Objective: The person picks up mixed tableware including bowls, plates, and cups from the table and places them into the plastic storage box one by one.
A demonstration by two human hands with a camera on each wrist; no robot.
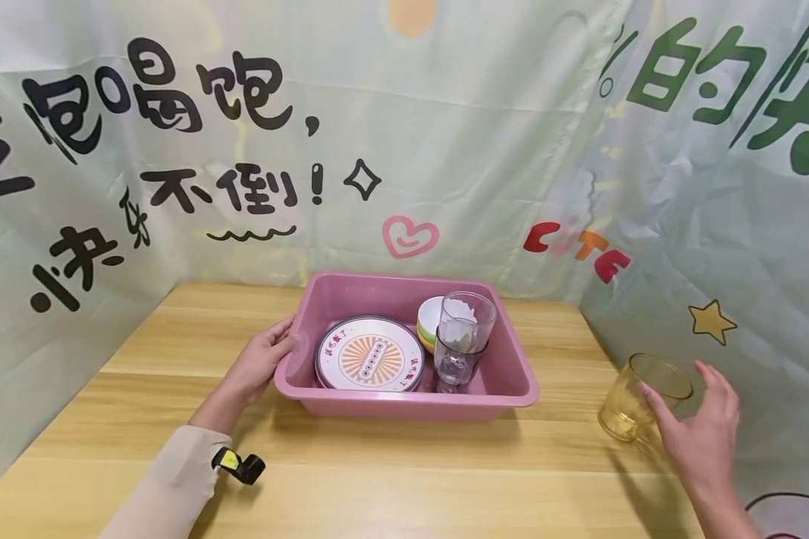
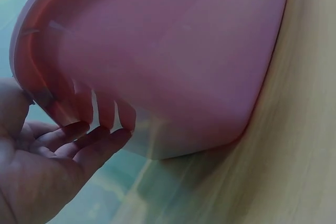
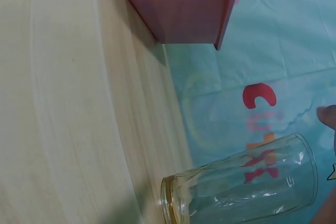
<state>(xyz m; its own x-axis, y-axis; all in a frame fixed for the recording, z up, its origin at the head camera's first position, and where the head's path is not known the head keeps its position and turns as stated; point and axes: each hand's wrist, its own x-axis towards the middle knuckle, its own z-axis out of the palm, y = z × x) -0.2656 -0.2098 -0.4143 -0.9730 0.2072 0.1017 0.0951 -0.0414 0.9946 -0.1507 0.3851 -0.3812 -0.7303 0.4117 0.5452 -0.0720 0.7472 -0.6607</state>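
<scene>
A pink plastic basin [image 1: 404, 408] stands on the wooden table. My left hand [image 1: 259, 363] holds its left rim; in the left wrist view the fingertips [image 2: 123, 135] reach under the rim to the outer wall. Toward the right, an amber-tinted glass [image 1: 619, 415] stands upright on the table. Around it my right hand [image 1: 704, 434] is spread, thumb on the near side and fingers beyond the far side. In the right wrist view a gap shows between a fingertip [image 3: 326, 115] and the rim of the glass [image 3: 247, 187].
Inside the basin lie stacked white plates [image 1: 371, 355] with an orange sunburst print, small bowls [image 1: 428, 318] and clear glasses [image 1: 468, 318] stacked one in another. A printed cloth [image 1: 337, 97] hangs behind and beside the table [image 1: 377, 479].
</scene>
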